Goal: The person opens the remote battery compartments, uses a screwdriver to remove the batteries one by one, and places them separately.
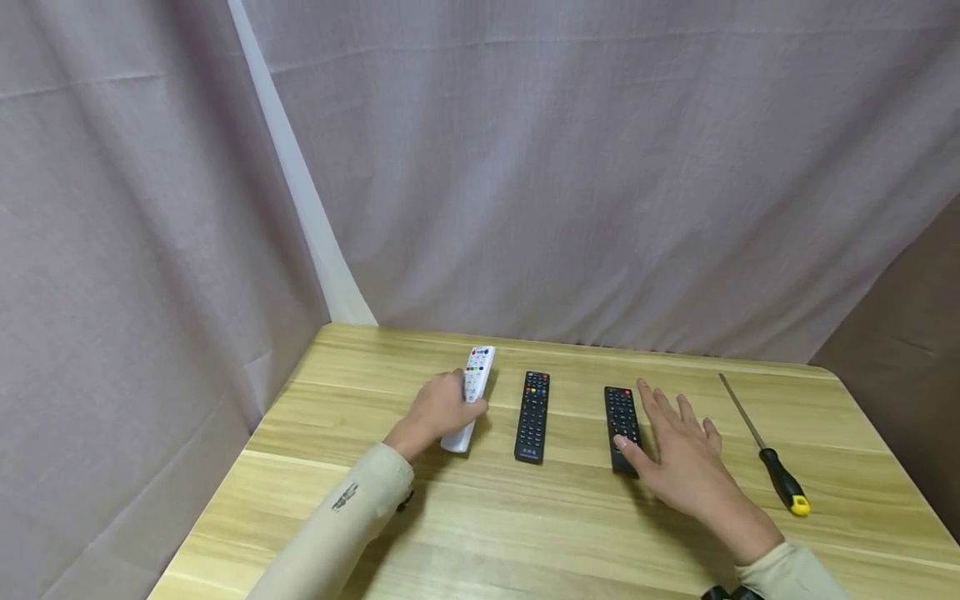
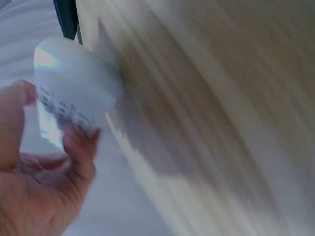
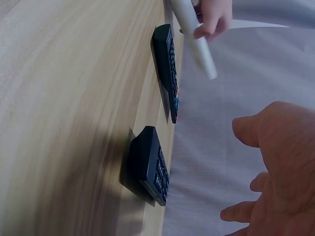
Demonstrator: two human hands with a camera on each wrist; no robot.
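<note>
My left hand [image 1: 438, 410] grips a white remote control [image 1: 480, 371] between thumb and fingers, buttons facing up. In the left wrist view the remote [image 2: 74, 78] is tilted, one end close over the wood and casting a shadow. To its right lies a black remote control [image 1: 532, 417] with coloured buttons near its top. My right hand [image 1: 686, 467] hovers with spread fingers at a second black remote [image 1: 621, 412], overlapping its right side in the head view. From the right wrist, a gap shows between that hand [image 3: 280, 172] and the remote [image 3: 147, 164], which lies on the table.
A screwdriver [image 1: 780, 475] with a black and yellow handle lies right of my right hand, its shaft pointing to the back. The wooden table [image 1: 480, 533] ends at a grey curtain [image 1: 525, 183] behind and on the left. A darker cloth [image 1: 907, 333] hangs at the right edge.
</note>
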